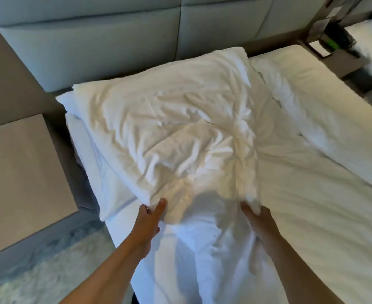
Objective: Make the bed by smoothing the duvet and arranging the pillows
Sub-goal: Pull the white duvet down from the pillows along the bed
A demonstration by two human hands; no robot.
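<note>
A large wrinkled white pillow (169,132) lies at the head of the bed, on top of a second white pillow (86,137) whose edge sticks out at the left. My left hand (150,218) grips the top pillow's near left corner, thumb on top. My right hand (257,218) grips its near right corner, with fabric bunched in the fingers. The white duvet (312,205) covers the bed to the right and below my hands, creased and with a raised fold (301,102) running along the right side.
A grey padded headboard (115,36) stands behind the pillows. A beige nightstand (20,176) is at the left, beside patterned carpet (49,270). At the top right there is a dark bedside unit (338,44) and the edge of another bed.
</note>
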